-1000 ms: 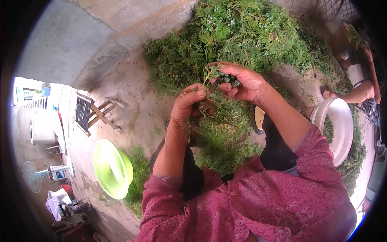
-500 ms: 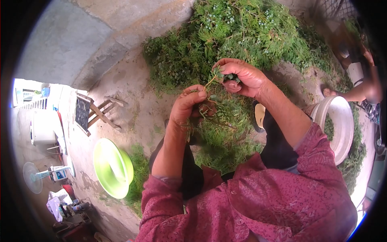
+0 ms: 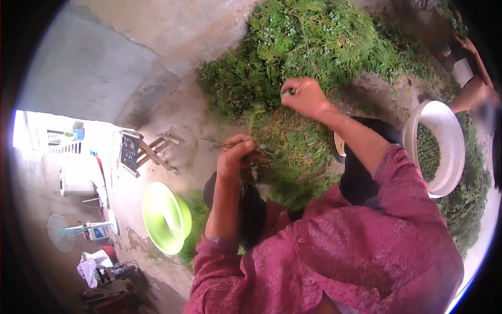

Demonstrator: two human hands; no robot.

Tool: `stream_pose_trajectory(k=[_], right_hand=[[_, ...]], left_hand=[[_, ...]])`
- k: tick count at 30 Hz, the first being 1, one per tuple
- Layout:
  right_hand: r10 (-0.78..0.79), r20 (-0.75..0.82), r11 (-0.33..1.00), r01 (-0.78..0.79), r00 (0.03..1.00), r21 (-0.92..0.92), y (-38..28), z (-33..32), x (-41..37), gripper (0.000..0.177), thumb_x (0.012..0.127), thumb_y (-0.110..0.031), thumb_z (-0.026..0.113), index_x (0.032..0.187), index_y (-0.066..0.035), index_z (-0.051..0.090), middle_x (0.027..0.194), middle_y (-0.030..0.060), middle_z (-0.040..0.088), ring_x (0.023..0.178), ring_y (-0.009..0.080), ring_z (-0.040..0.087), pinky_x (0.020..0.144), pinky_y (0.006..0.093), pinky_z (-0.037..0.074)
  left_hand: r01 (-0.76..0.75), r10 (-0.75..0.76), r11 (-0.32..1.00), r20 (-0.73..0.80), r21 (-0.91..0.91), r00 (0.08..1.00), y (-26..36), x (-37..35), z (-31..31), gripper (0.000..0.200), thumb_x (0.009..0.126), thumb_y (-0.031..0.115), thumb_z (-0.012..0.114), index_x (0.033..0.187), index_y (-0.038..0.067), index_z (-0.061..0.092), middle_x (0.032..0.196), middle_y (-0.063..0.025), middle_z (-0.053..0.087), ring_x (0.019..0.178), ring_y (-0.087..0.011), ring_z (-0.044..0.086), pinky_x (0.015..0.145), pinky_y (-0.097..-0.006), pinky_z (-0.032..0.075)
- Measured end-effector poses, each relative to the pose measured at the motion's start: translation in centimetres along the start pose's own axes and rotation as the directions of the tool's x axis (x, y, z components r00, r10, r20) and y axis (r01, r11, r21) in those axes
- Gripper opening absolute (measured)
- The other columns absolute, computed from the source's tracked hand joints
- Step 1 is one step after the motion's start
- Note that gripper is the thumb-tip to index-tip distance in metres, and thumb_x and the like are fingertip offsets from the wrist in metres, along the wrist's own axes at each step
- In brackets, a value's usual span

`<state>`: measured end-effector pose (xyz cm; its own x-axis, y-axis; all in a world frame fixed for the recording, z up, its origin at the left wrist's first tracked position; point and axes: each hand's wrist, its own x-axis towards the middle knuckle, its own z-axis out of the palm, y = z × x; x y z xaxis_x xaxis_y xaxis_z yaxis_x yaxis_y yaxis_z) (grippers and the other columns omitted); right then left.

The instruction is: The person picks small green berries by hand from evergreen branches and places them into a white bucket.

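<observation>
My left hand point(image 3: 233, 161) is closed around a conifer sprig point(image 3: 267, 150), whose thin stems and small cones stick out past the fingers. Up and to the right, my right hand point(image 3: 309, 99) is curled in a fist, with small green cones point(image 3: 289, 91) showing between thumb and fingers. A large heap of conifer branches point(image 3: 319, 42), dotted with pale bluish cones, lies just beyond my hands. Loose green sprigs point(image 3: 300, 141) cover the ground between my legs.
To my right stands a white bucket point(image 3: 454, 141) with small green cones point(image 3: 428, 152) inside. On the left are a lime-green basin point(image 3: 157, 222), a folding stool point(image 3: 149, 152) and a fan point(image 3: 61, 233). Another person's arm point(image 3: 468, 99) shows at the far right.
My hands have moved apart: the right has closed and pulled away from the sprig, while the left has dropped slightly with it. The view has shifted, showing more inside the bucket.
</observation>
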<state>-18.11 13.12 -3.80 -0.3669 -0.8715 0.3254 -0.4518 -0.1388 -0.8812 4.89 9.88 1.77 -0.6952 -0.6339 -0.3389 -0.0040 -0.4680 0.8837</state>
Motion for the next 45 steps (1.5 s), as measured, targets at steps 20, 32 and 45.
stream_pose_trajectory(k=[20,32,45], right_hand=[[0.269,-0.614,0.277,-0.67,0.742,-0.689,8.7,-33.3,-28.9,0.021,0.071,-0.022,0.057,0.081,-0.004,0.062,0.076,0.0168,0.061,0.071,0.0356,0.058,0.065,0.0379,0.046],[0.168,0.464,0.811,-0.39,0.87,0.436,-8.5,-12.4,-14.6,0.03,0.084,-0.025,0.057,0.102,-0.001,0.057,0.088,0.0061,0.061,0.073,0.0123,0.058,0.065,0.0244,0.049],[0.073,0.644,0.525,-0.578,0.762,0.625,-7.3,-5.9,-13.4,0.037,0.083,-0.036,0.057,0.105,-0.006,0.055,0.081,-0.0029,0.052,0.072,0.0043,0.045,0.057,0.0201,0.04]], left_hand=[[-0.07,0.102,0.941,0.082,-0.332,0.991,-3.6,-4.2,6.8,0.008,0.081,0.014,0.055,0.076,0.011,0.05,0.06,-0.0002,0.05,0.039,-0.0069,0.036,0.046,-0.0229,0.04],[-0.15,0.154,0.969,-0.006,0.195,0.988,-2.4,-6.5,10.6,0.017,0.075,0.018,0.065,0.083,0.005,0.057,0.067,-0.0032,0.057,0.057,-0.0101,0.054,0.046,-0.0183,0.037],[-0.063,0.121,0.901,-0.111,0.43,0.986,-1.7,-6.4,10.3,0.02,0.074,0.022,0.065,0.082,0.004,0.06,0.062,-0.001,0.056,0.053,-0.0053,0.046,0.048,-0.0173,0.033]])
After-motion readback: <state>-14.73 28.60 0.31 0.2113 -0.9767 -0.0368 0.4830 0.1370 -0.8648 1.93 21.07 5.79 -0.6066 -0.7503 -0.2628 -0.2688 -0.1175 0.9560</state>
